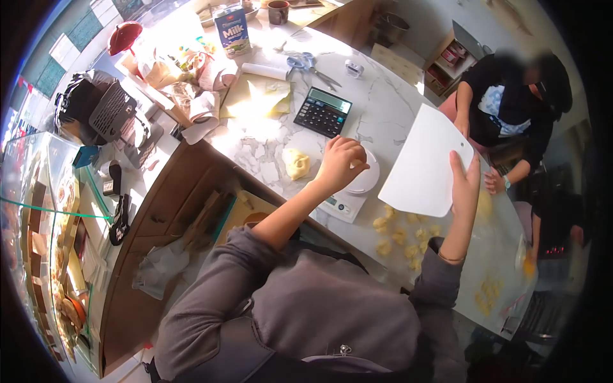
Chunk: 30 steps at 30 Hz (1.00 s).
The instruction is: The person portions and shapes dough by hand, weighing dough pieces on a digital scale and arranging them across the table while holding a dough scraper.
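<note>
Digital kitchen scale (345, 209) and dough at a marbled worktop (373, 83); the left hand (343, 158) hovers at the round pan (366, 175) of the scale with fingers bent, and whether anything lies within them cannot be told; the right hand (466, 180) grasps a white dough scraper (418, 163), tilted, with a small hole near its gripped corner; a smooth dough lump (295, 164) rests on the worktop, left of the scale; small dough pieces (399, 237) lie scattered to the right of the scale. Behind the left hand is a black calculator (322, 110), its display and keys too small to read; farther back are blue-handled scissors (313, 69) and a blue-and-white carton (232, 30) labelled "Milk" in large white letters, the smaller print above being unclear; across the worktop, a co-worker in black (511, 105) keeps one hand (493, 180) at the edge.
</note>
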Tool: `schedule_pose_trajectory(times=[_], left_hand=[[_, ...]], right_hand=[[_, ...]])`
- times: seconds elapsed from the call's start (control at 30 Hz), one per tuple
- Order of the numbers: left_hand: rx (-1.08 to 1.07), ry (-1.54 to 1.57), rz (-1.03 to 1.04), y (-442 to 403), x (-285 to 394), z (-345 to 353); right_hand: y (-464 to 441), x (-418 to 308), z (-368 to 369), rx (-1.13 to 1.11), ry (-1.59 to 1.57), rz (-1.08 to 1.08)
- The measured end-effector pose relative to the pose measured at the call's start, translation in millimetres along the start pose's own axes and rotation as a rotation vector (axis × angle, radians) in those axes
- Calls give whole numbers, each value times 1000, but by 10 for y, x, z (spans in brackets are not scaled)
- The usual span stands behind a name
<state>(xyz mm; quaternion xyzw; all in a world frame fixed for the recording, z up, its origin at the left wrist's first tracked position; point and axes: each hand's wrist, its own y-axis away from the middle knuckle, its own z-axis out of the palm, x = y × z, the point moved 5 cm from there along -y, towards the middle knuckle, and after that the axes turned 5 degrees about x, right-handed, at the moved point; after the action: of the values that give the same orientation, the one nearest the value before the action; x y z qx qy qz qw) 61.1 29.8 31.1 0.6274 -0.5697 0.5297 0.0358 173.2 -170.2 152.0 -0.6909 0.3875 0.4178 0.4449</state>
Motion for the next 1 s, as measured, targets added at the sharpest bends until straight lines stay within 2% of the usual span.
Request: schedule_pose_trajectory(times=[0.03,0.17,0.27,0.37,0.47,0.53,0.6,0.73,1.0], left_hand=[[-122,-128,3,17,-39,186],[-301,-219,28,73,-107,362],[-25,101,27,12,-156,136],[145,49,-80,-10,-170,-310],[315,-86,-173,166,-466,-695],[288,-152,-269,353,-771,-857],[157,-194,-289,542,-961,-855],[-89,-276,-330,741,-1084,-817],[-114,-167,-468,780,-1057,-917]], right_hand=[[50,69,-183,35,-9,45],[321,243,-587,112,23,115],[472,322,-767,150,19,140],[589,361,-933,217,2,214],[637,362,-1021,254,-17,235],[662,366,-993,268,-82,294],[665,375,-926,278,-151,327],[618,524,-700,152,-239,328],[529,389,-27,-66,-310,297]])
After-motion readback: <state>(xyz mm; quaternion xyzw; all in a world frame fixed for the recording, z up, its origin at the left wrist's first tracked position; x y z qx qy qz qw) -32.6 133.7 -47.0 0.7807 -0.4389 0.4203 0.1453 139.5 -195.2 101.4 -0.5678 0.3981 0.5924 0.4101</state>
